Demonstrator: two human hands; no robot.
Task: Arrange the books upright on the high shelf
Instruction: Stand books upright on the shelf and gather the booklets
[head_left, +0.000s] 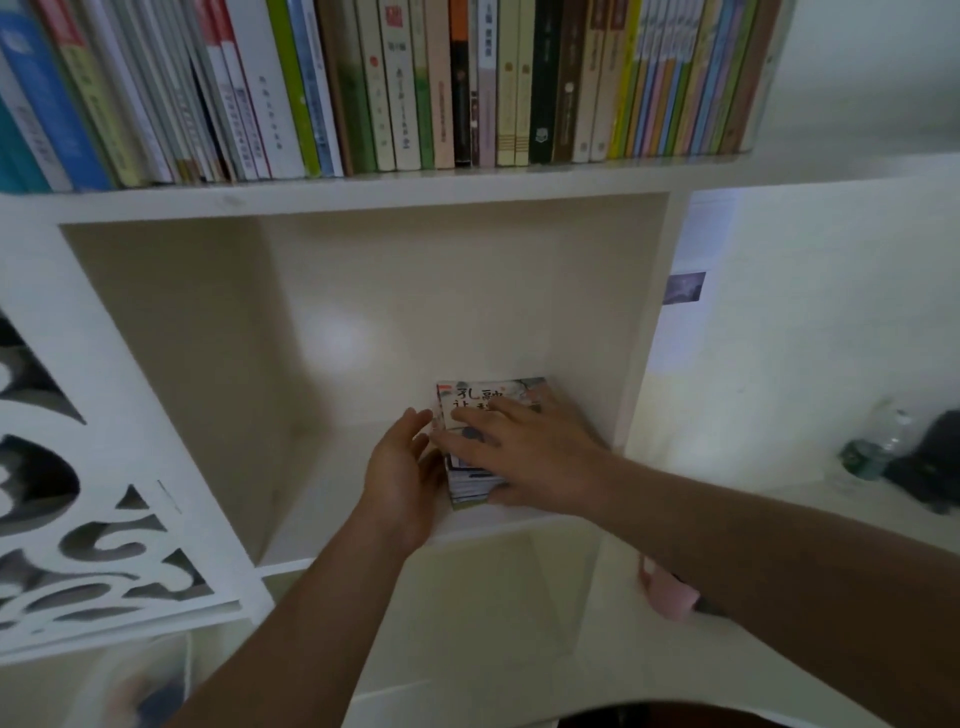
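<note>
White cubby: R hand (524, 447) lies flat-fingered atop book stack (470, 480), L hand (402, 470) straight-fingered at stack's 9 o'clock.

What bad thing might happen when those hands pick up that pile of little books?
1. The stack of thin books lies flat and loose in the cubby. The left hand only touches its side and the right hand lies flat on top, so books might slide out and fall when lifted.
2. The high shelf already looks packed with upright books, so squeezing more in might bend covers or push others out.
</note>
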